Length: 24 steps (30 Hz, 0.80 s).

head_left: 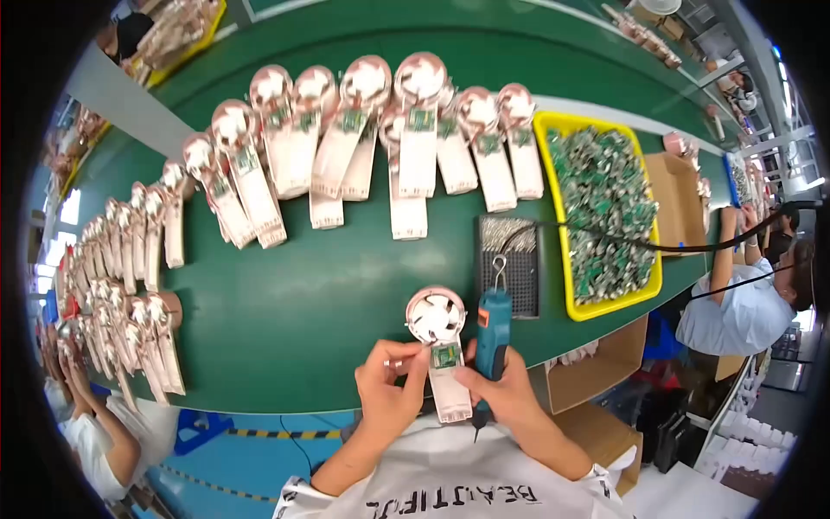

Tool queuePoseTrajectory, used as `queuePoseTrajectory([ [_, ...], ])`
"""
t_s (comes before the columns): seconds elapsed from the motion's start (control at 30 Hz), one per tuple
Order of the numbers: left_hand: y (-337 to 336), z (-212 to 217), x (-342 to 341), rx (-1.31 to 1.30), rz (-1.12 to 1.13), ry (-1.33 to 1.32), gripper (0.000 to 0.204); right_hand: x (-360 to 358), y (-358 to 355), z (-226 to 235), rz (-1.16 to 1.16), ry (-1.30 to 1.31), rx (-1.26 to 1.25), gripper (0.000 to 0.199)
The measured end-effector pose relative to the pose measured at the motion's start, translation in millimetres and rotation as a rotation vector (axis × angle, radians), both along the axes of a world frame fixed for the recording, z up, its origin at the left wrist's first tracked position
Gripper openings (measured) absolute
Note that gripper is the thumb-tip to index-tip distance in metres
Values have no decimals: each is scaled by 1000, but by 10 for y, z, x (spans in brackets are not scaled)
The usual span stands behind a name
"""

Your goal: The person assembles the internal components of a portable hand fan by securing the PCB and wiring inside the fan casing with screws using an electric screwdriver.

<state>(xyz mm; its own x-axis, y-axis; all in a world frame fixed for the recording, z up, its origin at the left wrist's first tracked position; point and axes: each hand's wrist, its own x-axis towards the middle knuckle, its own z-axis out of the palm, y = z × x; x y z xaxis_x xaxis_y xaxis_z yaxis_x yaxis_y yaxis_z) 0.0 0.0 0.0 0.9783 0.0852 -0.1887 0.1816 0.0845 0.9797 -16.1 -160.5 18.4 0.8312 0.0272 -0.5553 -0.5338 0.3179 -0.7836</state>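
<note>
A pale pink handheld-fan housing [451,394], with a round head [436,315] and a small green circuit board [447,355] in its neck, is in front of me at the table's near edge. My left hand [391,385] is closed in a pinch, fingertips against the housing's left side by the board. Small light bits show between its fingers, too small to name. In my right hand [506,389] is a teal and black electric screwdriver [494,333], tip pointing down toward me. The right thumb also presses on the housing's right edge.
Several similar fan housings [418,156] lie across the far side of the green table [303,303], more at the left. A dark tray of screws [508,268] stands beside a yellow bin [555,221] of circuit boards. A black cable [692,248] crosses the bin. Co-workers sit left and right.
</note>
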Motion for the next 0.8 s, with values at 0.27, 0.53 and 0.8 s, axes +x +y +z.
queuePoseTrajectory([
  [0.27,-234,458,780,65,-37,-216,10,610,-197,289,-75,-156,62,22],
  [0.53,-528,495,2173,102,-133,-317,11,1850,-464,444,-88,-249,90,20],
  [0.8,-629,545,2603,162,-128,-304,10,2317,-576,390,-90,-202,175,26],
])
